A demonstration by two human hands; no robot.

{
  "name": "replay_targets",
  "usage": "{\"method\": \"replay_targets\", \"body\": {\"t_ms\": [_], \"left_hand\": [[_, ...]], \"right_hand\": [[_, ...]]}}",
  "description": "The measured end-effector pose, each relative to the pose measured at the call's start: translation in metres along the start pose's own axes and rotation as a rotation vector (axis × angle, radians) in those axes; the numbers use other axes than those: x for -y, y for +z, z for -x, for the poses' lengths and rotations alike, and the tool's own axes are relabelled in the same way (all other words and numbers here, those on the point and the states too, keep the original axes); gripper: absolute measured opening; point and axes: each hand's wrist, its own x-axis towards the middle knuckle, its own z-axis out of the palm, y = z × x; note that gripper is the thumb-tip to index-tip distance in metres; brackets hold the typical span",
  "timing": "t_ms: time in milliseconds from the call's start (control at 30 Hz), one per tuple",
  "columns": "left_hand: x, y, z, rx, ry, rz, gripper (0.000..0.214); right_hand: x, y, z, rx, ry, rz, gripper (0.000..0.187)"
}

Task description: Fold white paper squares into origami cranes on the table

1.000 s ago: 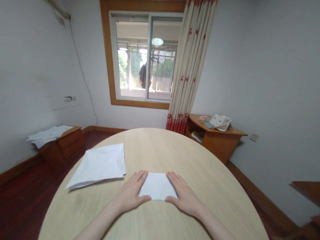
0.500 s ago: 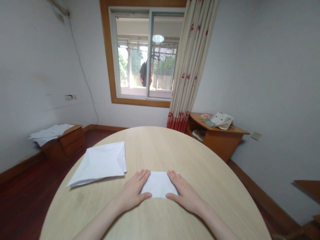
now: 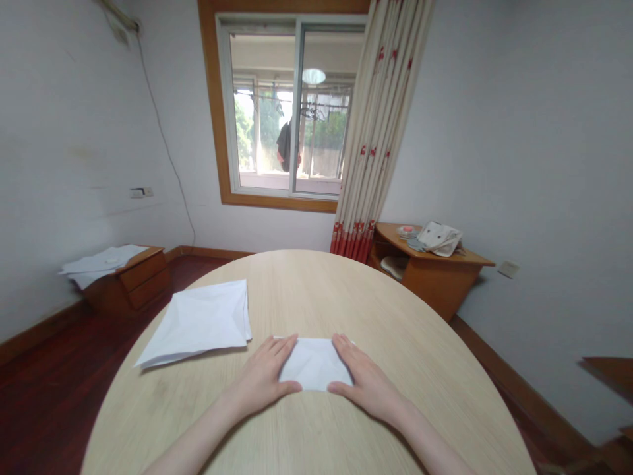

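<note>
A small white sheet of paper (image 3: pixel 314 366), apparently folded, lies on the round wooden table (image 3: pixel 297 435) in front of me. My left hand (image 3: pixel 271 369) rests on its left side, fingers stretched forward and the thumb at the near edge. On the right side lies my right hand (image 3: pixel 359 371) in a mirrored pose, fingers out and thumb at the near edge. The palms cover both ends of the paper. Further left on the table is a stack of larger white paper (image 3: pixel 205 323), with loose layers at its right and near edges.
Beyond the table stand a low wooden cabinet (image 3: pixel 143 280) with papers on top at left, and a corner cabinet (image 3: pixel 430 284) with a cloth bag (image 3: pixel 440 237) at right. A long patterned curtain (image 3: pixel 378 132) hangs beside the window (image 3: pixel 291 112).
The paper's surface between my hands now looks slightly creased or bowed. Both hands stay in nearly the same place.
</note>
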Motion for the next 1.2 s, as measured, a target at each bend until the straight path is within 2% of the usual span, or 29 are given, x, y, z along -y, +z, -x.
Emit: {"method": "replay_targets", "body": {"t_ms": [200,467,667,900,1067,1200], "left_hand": [[-0.003,0.0,0.001,-0.048,-0.044,0.041,0.087],[-0.007,-0.003,0.0,-0.112,0.003,0.062,0.086],[-0.01,-0.005,0.0,-0.156,0.051,0.057,0.08],[-0.004,-0.001,0.0,-0.313,0.163,0.047,0.073],[-0.002,-0.001,0.0,-0.397,0.154,0.057,0.059],[-0.002,-0.004,0.0,-0.425,0.156,0.073,0.051]], "right_hand": [[0.007,-0.003,0.001,-0.004,0.053,0.055,0.086],[0.016,-0.013,0.001,0.005,0.005,0.149,0.092],[0.017,-0.017,0.002,-0.088,-0.021,0.228,0.088],[0.009,-0.012,0.004,-0.212,-0.108,0.358,0.082],[0.006,-0.011,0.003,-0.329,-0.207,0.477,0.073],[0.008,-0.011,0.002,-0.377,-0.219,0.498,0.071]]}}
